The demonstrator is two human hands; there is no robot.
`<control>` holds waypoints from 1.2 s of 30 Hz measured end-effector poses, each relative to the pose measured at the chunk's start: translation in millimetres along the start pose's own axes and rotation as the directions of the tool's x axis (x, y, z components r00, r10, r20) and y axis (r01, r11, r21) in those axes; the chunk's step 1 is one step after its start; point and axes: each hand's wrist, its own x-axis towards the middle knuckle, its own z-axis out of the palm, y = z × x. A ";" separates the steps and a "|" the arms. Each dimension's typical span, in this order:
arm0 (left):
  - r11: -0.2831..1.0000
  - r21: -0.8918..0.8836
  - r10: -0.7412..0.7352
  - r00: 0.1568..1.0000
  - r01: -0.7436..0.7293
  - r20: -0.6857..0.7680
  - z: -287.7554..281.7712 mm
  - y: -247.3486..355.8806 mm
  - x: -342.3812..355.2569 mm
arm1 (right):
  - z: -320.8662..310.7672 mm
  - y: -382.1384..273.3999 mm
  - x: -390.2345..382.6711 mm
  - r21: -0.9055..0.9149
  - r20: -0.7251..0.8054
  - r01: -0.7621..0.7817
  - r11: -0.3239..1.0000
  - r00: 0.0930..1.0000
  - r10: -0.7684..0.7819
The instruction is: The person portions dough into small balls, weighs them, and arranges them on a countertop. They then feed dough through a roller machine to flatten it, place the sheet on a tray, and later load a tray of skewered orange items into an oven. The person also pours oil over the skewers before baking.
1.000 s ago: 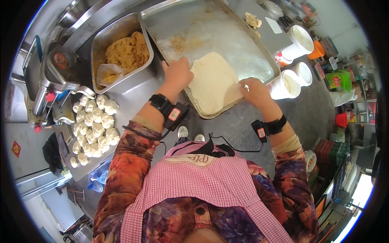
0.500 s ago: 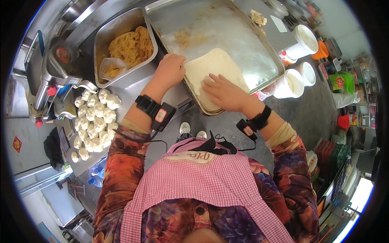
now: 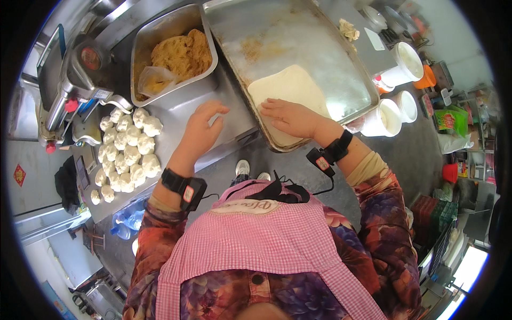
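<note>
A pale, flat sheet of dough (image 3: 298, 90) lies in the near corner of a large metal baking tray (image 3: 341, 58). My right hand (image 3: 290, 117) rests flat on the left part of the dough, fingers stretched out. Off the tray's left side, my left hand (image 3: 205, 125) hovers over the steel table, its fingers partly curved and apart from the thumb, with nothing in it. Behind that hand stands a deep steel pan (image 3: 213, 45) holding a brown, crumbly mass (image 3: 181, 53) and a clear plastic bag (image 3: 154, 81).
Several white dough balls (image 3: 128, 144) sit in rows on the steel table (image 3: 176, 114) at left, beside a metal machine (image 3: 80, 80). White buckets (image 3: 384, 120) stand right of the tray. A crumpled tan piece (image 3: 349, 30) lies beyond the tray's edge.
My left hand has come off the dough and tray edge, moving left and nearer to me. My right hand has slid slightly left on the dough. The whole view has shifted a little.
</note>
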 end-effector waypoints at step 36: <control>0.958 -0.158 -0.230 0.970 0.240 0.079 -12.8 -7.0 -42.8 | -35.8 35.1 -92.2 0.175 -0.333 -0.603 0.779 0.708 0.623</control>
